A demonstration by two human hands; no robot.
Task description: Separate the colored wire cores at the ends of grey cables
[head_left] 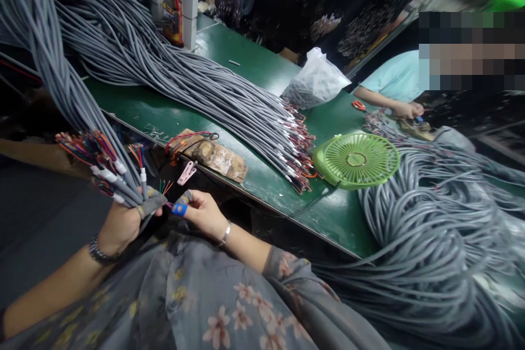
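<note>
My left hand (127, 221) is closed around a bundle of grey cables (96, 120), whose stripped ends fan out in coloured wires (88, 147) with white wraps. Grey tape covers some of its fingers. Close by on the right, my right hand (203, 213) pinches the thin coloured wires (166, 191) of one cable end between thumb and fingers. A blue band and grey tape wrap its fingertips. Both hands are in front of my body, just off the table's near edge.
A green table (262, 169) carries a long pile of grey cables (197, 79), a green fan (355, 161), a plastic bag (315, 79) and a wooden block (217, 158). A pink clip (187, 173) is at the edge. Coiled cables (430, 219) lie right. A co-worker's hand (408, 109) is opposite.
</note>
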